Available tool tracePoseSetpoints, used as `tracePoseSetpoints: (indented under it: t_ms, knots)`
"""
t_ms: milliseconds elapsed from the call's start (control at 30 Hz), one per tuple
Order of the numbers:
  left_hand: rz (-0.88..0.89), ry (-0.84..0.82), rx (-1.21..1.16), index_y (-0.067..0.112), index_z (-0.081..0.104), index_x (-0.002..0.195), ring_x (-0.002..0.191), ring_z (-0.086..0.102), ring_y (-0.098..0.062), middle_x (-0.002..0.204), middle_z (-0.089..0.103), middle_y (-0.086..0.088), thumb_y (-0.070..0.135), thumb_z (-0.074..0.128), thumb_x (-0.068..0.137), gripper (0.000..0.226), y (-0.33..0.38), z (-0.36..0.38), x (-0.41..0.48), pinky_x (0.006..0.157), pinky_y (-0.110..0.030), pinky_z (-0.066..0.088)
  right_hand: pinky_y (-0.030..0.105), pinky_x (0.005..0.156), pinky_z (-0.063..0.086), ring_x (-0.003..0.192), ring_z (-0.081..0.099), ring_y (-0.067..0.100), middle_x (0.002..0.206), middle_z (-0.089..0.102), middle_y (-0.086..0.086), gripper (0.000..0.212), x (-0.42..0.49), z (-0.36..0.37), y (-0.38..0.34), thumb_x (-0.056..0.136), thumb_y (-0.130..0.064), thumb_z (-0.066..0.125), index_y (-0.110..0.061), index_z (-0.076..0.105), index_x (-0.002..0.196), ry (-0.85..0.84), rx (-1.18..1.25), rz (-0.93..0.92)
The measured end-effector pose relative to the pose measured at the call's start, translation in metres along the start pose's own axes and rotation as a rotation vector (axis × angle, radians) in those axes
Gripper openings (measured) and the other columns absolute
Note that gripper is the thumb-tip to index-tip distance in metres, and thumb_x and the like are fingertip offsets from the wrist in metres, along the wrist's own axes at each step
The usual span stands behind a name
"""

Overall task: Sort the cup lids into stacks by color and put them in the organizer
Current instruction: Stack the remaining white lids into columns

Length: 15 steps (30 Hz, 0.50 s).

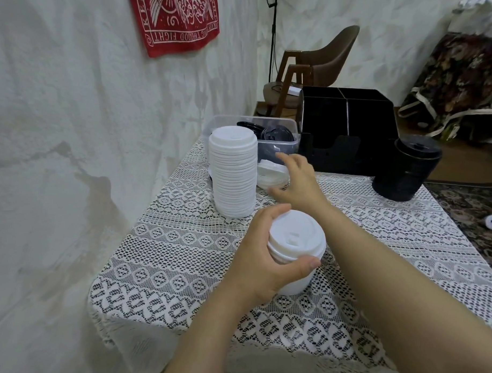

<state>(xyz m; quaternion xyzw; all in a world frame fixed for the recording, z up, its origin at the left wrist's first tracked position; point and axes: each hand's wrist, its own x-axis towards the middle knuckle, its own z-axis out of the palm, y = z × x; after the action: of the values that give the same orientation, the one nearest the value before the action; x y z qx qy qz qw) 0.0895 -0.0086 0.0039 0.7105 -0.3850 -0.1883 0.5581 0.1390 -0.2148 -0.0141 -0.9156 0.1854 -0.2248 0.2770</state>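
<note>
White lace cloth (185, 238) covers the table and hangs over its near-left corner, close to a rough white wall (70, 136).

My left hand (256, 264) grips a short stack of white lids (295, 240), thumb curled round the near side and fingers wrapped over the far rim. Its top lid is domed, with a small sip slot. I cannot tell whether the stack's base touches the cloth.

My right hand (297, 179) reaches past it with fingers loosely spread and holding nothing, over a few loose white lids (271, 173). It is blurred, so I cannot tell if it touches them.

Just left of those stands the tall white stack (234, 172), upright and evenly nested. Behind it, a clear bin (279, 146) holds black lids (273, 133). The black organizer (348, 121) sits at the far edge, just right of the bin. A black lid stack (406, 166) leans near the table's right edge.

Open cloth stretches along the near side and between the black stack and my right arm.
</note>
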Motion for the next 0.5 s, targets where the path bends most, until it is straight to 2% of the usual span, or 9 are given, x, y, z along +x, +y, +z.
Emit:
tracePoseSetpoints:
  t_ms: [100,167,267,367,500]
  knots:
    - [-0.002,0.001,-0.007,0.046,0.044,0.123,0.118,0.047,0.001,0.128,0.049,0.018,0.047,0.08,0.057,0.075,0.0,0.0,0.0,0.098,-0.017,0.041,0.042,0.116,0.022,0.146,0.013,0.027,0.159,0.014,0.008,0.09,0.011,0.011,0.006,0.079,-0.038,0.076,-0.03,0.024,0.152,-0.111,-0.105,0.0]
    - [-0.002,0.002,-0.01,0.048,0.044,0.122,0.118,0.047,0.002,0.127,0.049,0.019,0.051,0.078,0.055,0.076,-0.001,0.0,0.0,0.097,-0.016,0.041,0.044,0.114,0.027,0.145,0.02,0.027,0.158,0.018,0.007,0.086,0.017,0.017,0.01,0.08,-0.041,0.074,-0.03,0.026,0.151,-0.116,-0.131,0.008]
    - [0.003,0.001,-0.013,0.046,0.044,0.124,0.119,0.047,0.001,0.128,0.048,0.017,0.048,0.08,0.058,0.075,-0.002,0.0,0.001,0.098,-0.018,0.042,0.043,0.102,0.041,0.131,0.04,0.031,0.147,0.035,0.006,0.074,0.022,0.023,0.01,0.084,-0.037,0.071,-0.027,0.034,0.147,-0.069,-0.169,-0.023]
    - [0.008,-0.001,-0.013,0.045,0.044,0.127,0.119,0.048,0.0,0.129,0.049,0.018,0.052,0.078,0.056,0.079,-0.003,0.0,0.001,0.099,-0.019,0.042,0.041,0.1,0.042,0.123,0.046,0.031,0.138,0.044,0.007,0.066,0.022,0.024,0.01,0.084,-0.03,0.07,-0.023,0.042,0.143,-0.041,-0.141,-0.057]
    - [0.006,0.006,-0.007,0.046,0.044,0.126,0.118,0.047,0.003,0.128,0.048,0.019,0.055,0.078,0.054,0.08,-0.004,-0.001,0.001,0.096,-0.014,0.04,0.037,0.096,0.041,0.119,0.049,0.03,0.136,0.047,0.008,0.061,0.01,0.015,0.015,0.082,-0.024,0.07,-0.018,0.048,0.139,0.01,-0.079,-0.067]
